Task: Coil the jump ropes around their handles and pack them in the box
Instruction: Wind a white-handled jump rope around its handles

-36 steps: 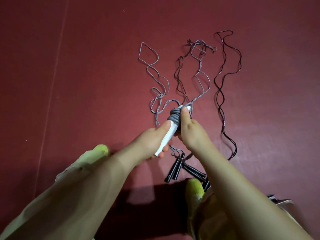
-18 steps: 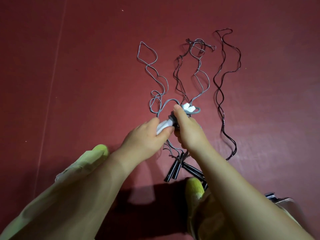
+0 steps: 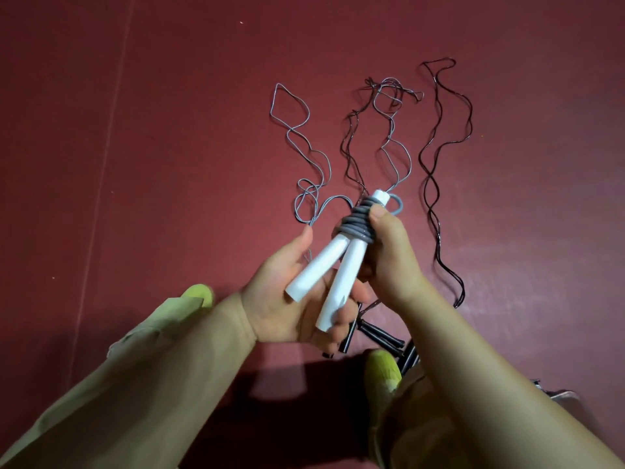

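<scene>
1. Presently, item one: white handles (image 3: pixel 333 270), a pair, held up between both hands above the red floor (image 3: pixel 135 164). Their long axis runs from lower left to upper right; the two splay apart at the near ends and meet at the far end under the wraps.
2. Grey rope (image 3: pixel 355 221): several turns bound round the far end of the handles, with a small loop showing beside the tip. Its loose remainder trails away from the wraps over the floor, beyond my fingers.
3. Left hand (image 3: pixel 291 299): palm up, fingers cradling the near ends of the handles in a loose curl.
4. Right hand (image 3: pixel 389 252): clenched round the wrapped part, thumb (image 3: pixel 378 214) pressed on the coil. This is the nearer hand to the loose rope, so I judge the next turn falls to it.
5. Black ropes (image 3: pixel 436 184): laid out in wavy lines on the floor, right of the grey one, not yet coiled.
6. Black handles (image 3: pixel 378 336): in a heap on the floor below my hands, by the yellow-green shoe (image 3: pixel 384 368).
7. Box: not surely in view.
8. Change against half a second ago: the handles then lay mostly hidden inside both fists; now they are tipped up and exposed along their length, and the left hand has opened beneath them.
</scene>
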`<state>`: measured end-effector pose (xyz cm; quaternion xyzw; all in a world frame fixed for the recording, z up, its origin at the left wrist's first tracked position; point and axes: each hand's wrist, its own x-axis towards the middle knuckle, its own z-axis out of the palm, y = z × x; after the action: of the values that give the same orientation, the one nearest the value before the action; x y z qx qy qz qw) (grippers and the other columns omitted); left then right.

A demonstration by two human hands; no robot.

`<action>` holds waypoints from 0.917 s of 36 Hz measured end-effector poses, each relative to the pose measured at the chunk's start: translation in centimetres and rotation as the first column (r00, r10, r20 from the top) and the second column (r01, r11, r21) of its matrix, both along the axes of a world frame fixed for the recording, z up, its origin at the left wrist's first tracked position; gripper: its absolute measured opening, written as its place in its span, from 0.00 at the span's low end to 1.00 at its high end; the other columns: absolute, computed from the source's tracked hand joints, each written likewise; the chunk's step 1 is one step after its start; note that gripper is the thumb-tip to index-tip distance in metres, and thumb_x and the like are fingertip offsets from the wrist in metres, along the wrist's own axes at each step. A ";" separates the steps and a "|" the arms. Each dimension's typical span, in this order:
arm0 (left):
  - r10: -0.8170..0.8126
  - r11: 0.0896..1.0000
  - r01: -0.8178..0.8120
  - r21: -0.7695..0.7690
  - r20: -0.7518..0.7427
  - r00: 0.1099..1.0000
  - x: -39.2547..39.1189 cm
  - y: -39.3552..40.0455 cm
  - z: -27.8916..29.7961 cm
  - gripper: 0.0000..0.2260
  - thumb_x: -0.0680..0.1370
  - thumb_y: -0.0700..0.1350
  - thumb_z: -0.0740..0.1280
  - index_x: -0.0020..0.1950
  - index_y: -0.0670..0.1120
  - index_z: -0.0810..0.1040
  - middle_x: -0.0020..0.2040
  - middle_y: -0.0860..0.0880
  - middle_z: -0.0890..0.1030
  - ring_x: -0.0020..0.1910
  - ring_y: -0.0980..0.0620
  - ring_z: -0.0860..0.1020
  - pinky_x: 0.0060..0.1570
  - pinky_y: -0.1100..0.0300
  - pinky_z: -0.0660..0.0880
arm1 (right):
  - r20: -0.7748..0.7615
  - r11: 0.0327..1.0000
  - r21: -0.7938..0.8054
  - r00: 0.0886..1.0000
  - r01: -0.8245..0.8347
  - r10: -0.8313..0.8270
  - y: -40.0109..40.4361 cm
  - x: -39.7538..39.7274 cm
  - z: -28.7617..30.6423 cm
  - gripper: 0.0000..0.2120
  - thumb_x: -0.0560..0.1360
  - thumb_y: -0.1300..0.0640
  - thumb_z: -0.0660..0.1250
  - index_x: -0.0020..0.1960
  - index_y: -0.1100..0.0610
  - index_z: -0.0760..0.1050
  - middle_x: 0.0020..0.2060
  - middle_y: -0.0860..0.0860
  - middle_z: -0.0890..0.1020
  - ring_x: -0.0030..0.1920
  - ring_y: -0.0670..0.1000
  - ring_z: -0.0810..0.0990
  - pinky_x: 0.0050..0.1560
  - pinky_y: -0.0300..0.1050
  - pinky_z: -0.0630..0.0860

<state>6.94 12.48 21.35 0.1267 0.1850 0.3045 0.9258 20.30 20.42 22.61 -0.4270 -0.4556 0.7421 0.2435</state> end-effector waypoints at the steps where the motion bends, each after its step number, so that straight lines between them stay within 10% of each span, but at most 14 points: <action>1: 0.005 1.000 -0.006 -0.012 -0.048 0.999 0.1 0.1 0.0 0.37 0.69 0.75 0.53 0.49 0.44 0.82 0.36 0.47 0.80 0.33 0.47 0.79 0.36 0.58 0.71 | 0.016 1.000 -0.016 1.000 0.000 0.000 0.1 0.0 0.0 0.16 0.67 0.40 0.56 0.34 0.51 0.74 0.23 0.47 0.72 0.21 0.44 0.69 0.22 0.34 0.63; 6: 0.114 0.988 -0.139 -0.071 -0.283 0.952 0.0 0.8 0.9 0.31 0.71 0.69 0.48 0.39 0.45 0.79 0.29 0.47 0.74 0.25 0.49 0.70 0.29 0.60 0.64 | 0.196 0.989 0.035 0.971 -0.143 0.134 0.7 0.2 -0.6 0.35 0.64 0.25 0.54 0.35 0.59 0.70 0.22 0.54 0.69 0.24 0.52 0.65 0.29 0.45 0.60; 18: 0.283 0.952 -0.275 0.133 -0.726 0.627 0.3 1.1 0.4 0.21 0.81 0.57 0.52 0.44 0.44 0.75 0.31 0.46 0.75 0.26 0.50 0.73 0.31 0.57 0.63 | 0.535 0.974 0.103 0.836 -0.202 0.117 0.7 0.1 -1.0 0.34 0.77 0.31 0.47 0.32 0.59 0.72 0.22 0.50 0.71 0.32 0.57 0.81 0.41 0.55 0.75; 21: 0.269 0.951 -0.270 0.149 -0.831 0.488 0.4 1.3 0.4 0.23 0.81 0.57 0.53 0.39 0.42 0.75 0.28 0.47 0.75 0.24 0.51 0.73 0.28 0.61 0.69 | 0.593 0.967 0.154 0.802 -0.202 0.073 0.8 0.4 -1.0 0.30 0.81 0.38 0.46 0.29 0.56 0.66 0.20 0.50 0.71 0.33 0.54 0.85 0.31 0.41 0.66; 33: 0.267 0.963 0.005 0.268 -0.960 -0.081 -0.6 1.5 -0.9 0.20 0.76 0.63 0.60 0.39 0.47 0.72 0.37 0.50 0.73 0.39 0.48 0.71 0.37 0.56 0.66 | 0.581 0.968 0.081 0.800 -0.238 0.148 0.1 0.0 -1.7 0.39 0.73 0.27 0.43 0.36 0.57 0.77 0.25 0.50 0.75 0.25 0.50 0.72 0.32 0.43 0.65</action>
<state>6.31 13.95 20.41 0.3755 0.7827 0.2197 0.4451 20.30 20.53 20.89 -0.5609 -0.6030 0.5650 0.0502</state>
